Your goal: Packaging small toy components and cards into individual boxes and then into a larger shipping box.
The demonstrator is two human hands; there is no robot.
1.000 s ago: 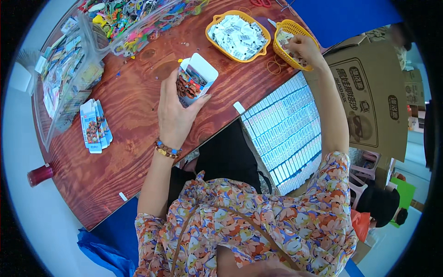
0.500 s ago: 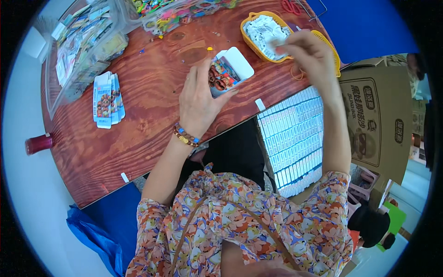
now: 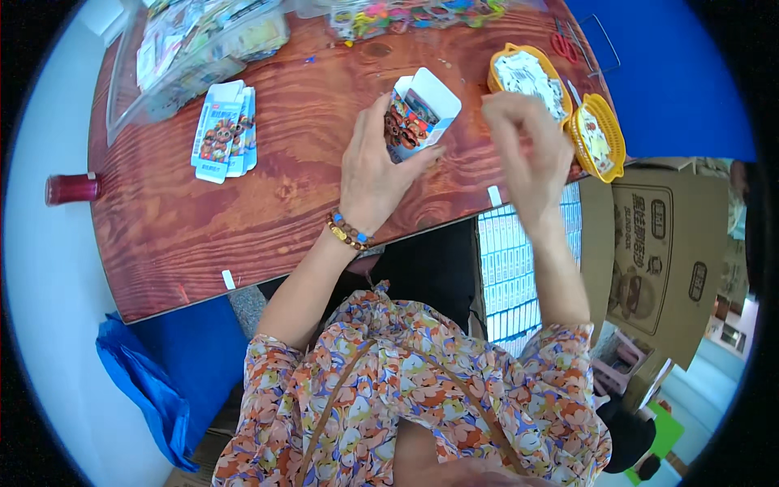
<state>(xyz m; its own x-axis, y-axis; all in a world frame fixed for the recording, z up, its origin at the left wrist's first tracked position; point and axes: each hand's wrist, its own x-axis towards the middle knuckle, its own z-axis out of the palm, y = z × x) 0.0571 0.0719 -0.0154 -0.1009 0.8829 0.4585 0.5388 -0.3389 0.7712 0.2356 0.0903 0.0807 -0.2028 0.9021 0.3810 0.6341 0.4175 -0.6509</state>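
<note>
My left hand (image 3: pixel 372 172) is wrapped round a small printed cardboard box (image 3: pixel 415 123) above the wooden table. The box's top flap stands up white, and colourful flat pieces show inside its mouth. My right hand (image 3: pixel 533 154) hovers to the right of the box, fingers curled together; whatever they may hold is hidden. Just beyond it sits a yellow basket (image 3: pixel 492 79) of small white packets (image 3: pixel 523 75). A second yellow basket (image 3: pixel 619 154) with cream-coloured packets (image 3: pixel 595 142) stands at the table's right edge. To the left lie several flattened blue printed boxes (image 3: pixel 219 134), overlapping.
Clear plastic bins (image 3: pixel 146 101) of packets and colourful trinkets line the far side. Red-handled scissors (image 3: pixel 565 49) lie at the back right. Below the table's front edge, rows of small white-and-blue boxes (image 3: pixel 507 272) fill a carton. A large cardboard carton (image 3: pixel 673 252) stands at right.
My right hand has come back from over the white packets toward the box, its fingers now curled. The left hand still holds the box. The whole view has shifted.
</note>
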